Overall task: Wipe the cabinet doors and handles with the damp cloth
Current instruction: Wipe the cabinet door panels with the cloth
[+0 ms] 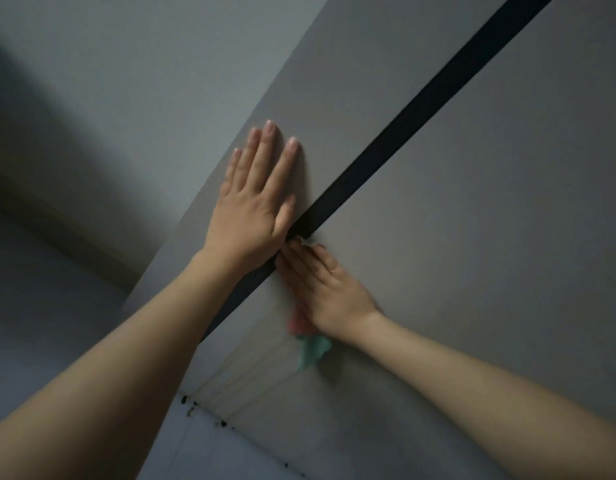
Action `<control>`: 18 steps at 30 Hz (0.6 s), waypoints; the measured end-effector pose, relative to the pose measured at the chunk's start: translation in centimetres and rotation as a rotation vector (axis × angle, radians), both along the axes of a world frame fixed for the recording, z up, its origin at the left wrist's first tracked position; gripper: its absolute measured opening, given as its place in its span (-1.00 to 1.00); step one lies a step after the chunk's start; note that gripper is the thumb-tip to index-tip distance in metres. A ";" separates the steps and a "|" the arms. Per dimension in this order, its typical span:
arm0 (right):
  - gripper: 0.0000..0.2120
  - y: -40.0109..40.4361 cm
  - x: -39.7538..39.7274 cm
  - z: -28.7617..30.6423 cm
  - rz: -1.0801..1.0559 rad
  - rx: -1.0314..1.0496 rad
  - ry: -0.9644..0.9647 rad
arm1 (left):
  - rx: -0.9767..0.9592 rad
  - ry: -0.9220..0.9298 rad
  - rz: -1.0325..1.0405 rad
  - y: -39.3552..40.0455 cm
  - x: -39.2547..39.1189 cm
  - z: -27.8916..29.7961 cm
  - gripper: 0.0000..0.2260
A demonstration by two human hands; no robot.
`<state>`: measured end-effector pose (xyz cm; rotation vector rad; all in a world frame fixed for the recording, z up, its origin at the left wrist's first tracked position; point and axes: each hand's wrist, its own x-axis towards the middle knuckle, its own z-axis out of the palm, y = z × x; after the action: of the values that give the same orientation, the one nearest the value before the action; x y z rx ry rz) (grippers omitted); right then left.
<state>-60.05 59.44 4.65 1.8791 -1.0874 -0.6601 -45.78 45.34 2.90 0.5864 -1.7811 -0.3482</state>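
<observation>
Pressing our right hand (329,289) on the damp cloth (311,344) beside the dark handle strip (403,133), fingers together, our left hand (254,199) flat and slightly spread on the left cabinet door (299,81), we risk the loose cloth tail bunching and missing the strip.

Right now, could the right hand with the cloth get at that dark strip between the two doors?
Probably yes: the right hand presses the cloth right beside the dark strip, fingertips at its edge, and nothing lies between them.

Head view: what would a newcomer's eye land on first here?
The black strip running diagonally between two grey cabinet doors. The left hand lies flat on the left door beside it. The right hand presses a pink and green cloth against the right door, fingertips at the strip.
</observation>
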 end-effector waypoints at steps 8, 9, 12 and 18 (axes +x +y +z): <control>-0.49 10.7 -5.9 3.3 -0.035 -0.057 0.060 | 0.144 0.058 -0.037 1.6 -0.3 0.7 -0.46; -0.49 10.6 -5.9 3.7 -0.037 -0.064 0.065 | 0.168 0.068 -0.048 1.8 -0.4 0.9 -0.45; -0.52 8.5 -4.6 2.2 -0.039 -0.117 0.012 | 0.195 0.111 -0.056 2.2 -0.5 1.2 -0.45; -0.54 7.3 -3.2 0.0 -0.071 -0.147 -0.018 | 0.220 0.235 -0.037 3.2 -1.3 1.9 -0.46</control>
<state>-63.21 66.78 4.66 1.7310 -1.1870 -0.5879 -47.07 48.52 4.85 0.6392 -1.5392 -0.6190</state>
